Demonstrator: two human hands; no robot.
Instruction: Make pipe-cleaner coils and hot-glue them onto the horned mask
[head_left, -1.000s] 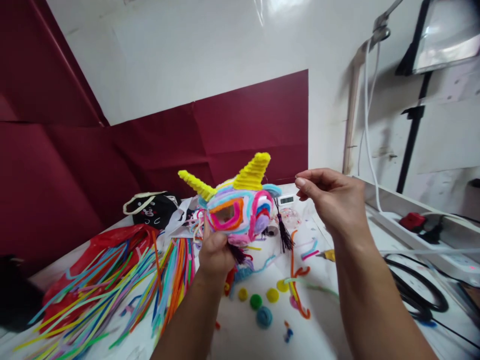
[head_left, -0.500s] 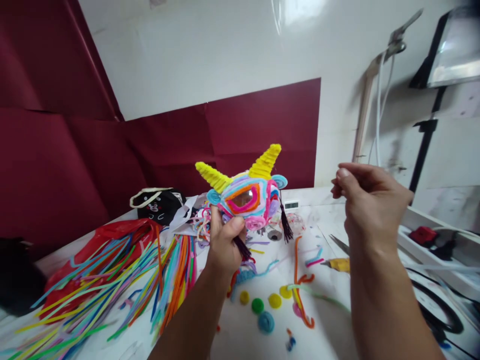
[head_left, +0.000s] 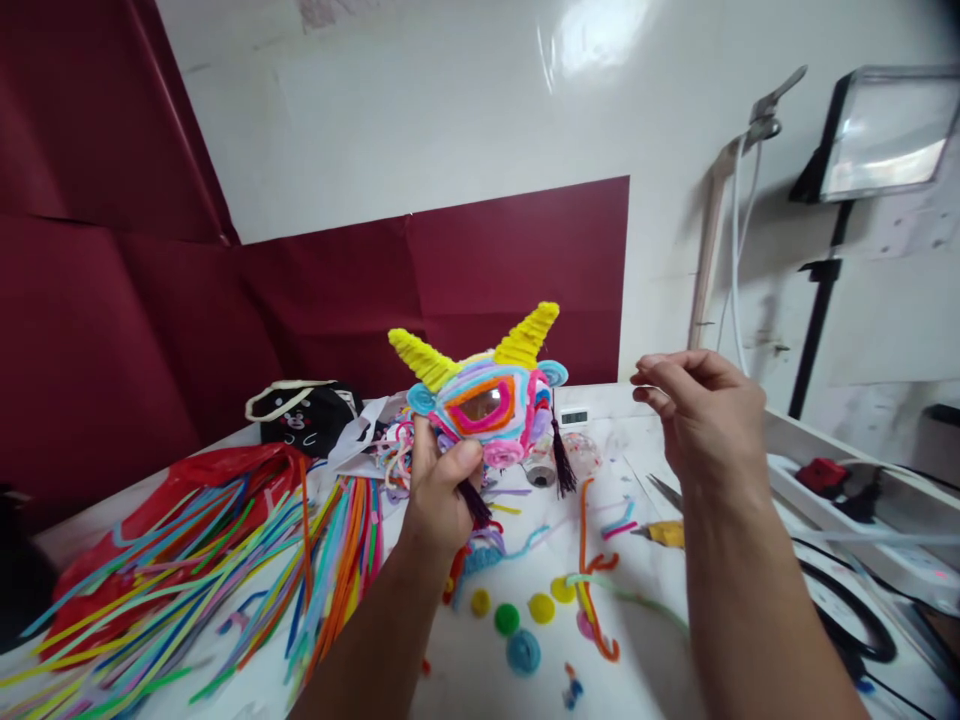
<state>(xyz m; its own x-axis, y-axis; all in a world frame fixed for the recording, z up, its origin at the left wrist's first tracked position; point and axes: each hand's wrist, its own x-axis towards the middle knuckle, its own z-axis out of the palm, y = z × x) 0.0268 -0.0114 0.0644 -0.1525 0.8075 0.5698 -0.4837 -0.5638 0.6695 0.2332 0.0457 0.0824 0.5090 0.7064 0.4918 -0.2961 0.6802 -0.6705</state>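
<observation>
Raised over the table, my left hand is closed around the lower left edge of a colourful pipe-cleaner mask. The mask has two yellow horns, blue coiled ears, an eye opening ringed in pink and orange, and dark tassels hanging from its sides. To its right, apart from it, my right hand is held up with thumb and fingertips pinched together. Anything between those fingertips is too small to make out. Below the mask lie coiled felt-like discs in yellow, green and blue, beside bent orange pipe cleaners.
Long loose pipe cleaners spread over a red plastic bag at left. Behind them sits a black pouch. Scissors and a yellow-handled tool lie near my right forearm. A white tray with cables stands at right.
The view has shifted slightly, and my right hand is a little nearer the mask and lower. My left hand keeps hold of the mask, at almost the same angle.
</observation>
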